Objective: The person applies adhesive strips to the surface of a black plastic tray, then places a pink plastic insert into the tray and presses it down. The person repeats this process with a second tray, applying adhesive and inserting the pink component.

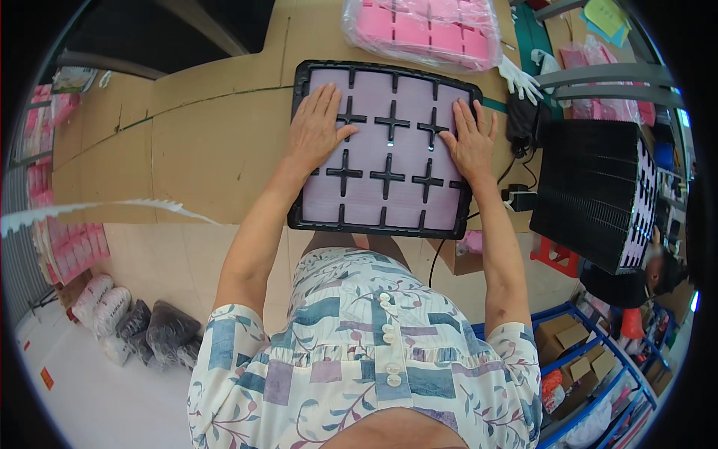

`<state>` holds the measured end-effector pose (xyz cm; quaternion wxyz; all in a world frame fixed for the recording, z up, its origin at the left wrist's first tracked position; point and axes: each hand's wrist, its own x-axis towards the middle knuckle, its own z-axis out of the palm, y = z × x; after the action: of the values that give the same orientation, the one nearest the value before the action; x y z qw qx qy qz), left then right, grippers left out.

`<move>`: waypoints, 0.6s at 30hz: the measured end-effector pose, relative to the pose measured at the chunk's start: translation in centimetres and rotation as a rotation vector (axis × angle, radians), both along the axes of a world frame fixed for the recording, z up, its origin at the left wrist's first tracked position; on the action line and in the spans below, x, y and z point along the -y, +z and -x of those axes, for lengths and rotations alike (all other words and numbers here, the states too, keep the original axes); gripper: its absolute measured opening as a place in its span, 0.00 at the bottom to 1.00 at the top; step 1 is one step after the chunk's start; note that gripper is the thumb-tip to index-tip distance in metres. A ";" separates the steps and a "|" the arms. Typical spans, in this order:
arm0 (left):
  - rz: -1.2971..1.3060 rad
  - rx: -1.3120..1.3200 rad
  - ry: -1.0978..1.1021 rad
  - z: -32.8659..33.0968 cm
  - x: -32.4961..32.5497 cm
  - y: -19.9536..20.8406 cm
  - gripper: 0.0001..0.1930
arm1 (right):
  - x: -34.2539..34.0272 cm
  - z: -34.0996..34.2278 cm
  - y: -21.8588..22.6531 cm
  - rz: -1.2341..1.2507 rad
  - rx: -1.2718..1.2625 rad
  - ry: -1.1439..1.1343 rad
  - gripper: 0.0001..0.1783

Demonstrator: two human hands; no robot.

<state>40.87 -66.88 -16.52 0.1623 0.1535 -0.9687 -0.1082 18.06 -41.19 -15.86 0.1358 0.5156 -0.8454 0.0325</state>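
Observation:
A black plastic tray (387, 229) with raised cross-shaped ribs lies in front of me, partly over the table's near edge. Lilac sheet material (364, 141) fills it, and the black crosses stand out through cutouts. On the upper left part of the lilac surface rests my left hand (318, 129), fingers stretched out and thumb spread toward the middle. My right hand (473, 142) lies flat at the tray's right side, fingers apart, touching the lilac surface and the rim. Neither hand grips anything.
Cardboard (217, 150) covers the table. Beyond the tray lies a clear bag of pink pieces (422, 30), with a white glove (520, 78) beside it. To the right stands a stack of black trays (587, 194). A blue rack (568, 359) holds cartons; bundled bags (172, 333) sit lower left.

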 end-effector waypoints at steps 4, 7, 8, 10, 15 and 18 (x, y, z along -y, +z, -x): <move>0.010 0.037 0.036 0.1 -0.2 1.0 0.38 | 0.0 -0.3 0.2 0.007 0.041 -0.036 0.33; -0.028 0.093 0.054 0.5 0.2 1.2 0.37 | -0.3 0.2 0.2 0.035 0.117 -0.051 0.29; -0.021 0.074 0.055 0.5 0.3 1.4 0.35 | -0.3 0.4 0.2 0.047 0.142 -0.050 0.28; -0.040 0.056 0.075 0.9 0.5 1.0 0.34 | -0.5 0.7 0.1 0.071 0.191 -0.047 0.27; 0.066 0.100 0.082 1.4 0.7 1.7 0.29 | 0.1 0.5 0.0 0.078 0.197 -0.057 0.25; 0.083 0.068 0.077 1.1 0.7 1.0 0.27 | 0.0 0.3 -0.1 0.062 0.125 -0.042 0.24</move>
<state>39.80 -67.56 -15.54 0.1394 0.1873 -0.9707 -0.0565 17.77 -41.18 -15.95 0.0994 0.4903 -0.8614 0.0879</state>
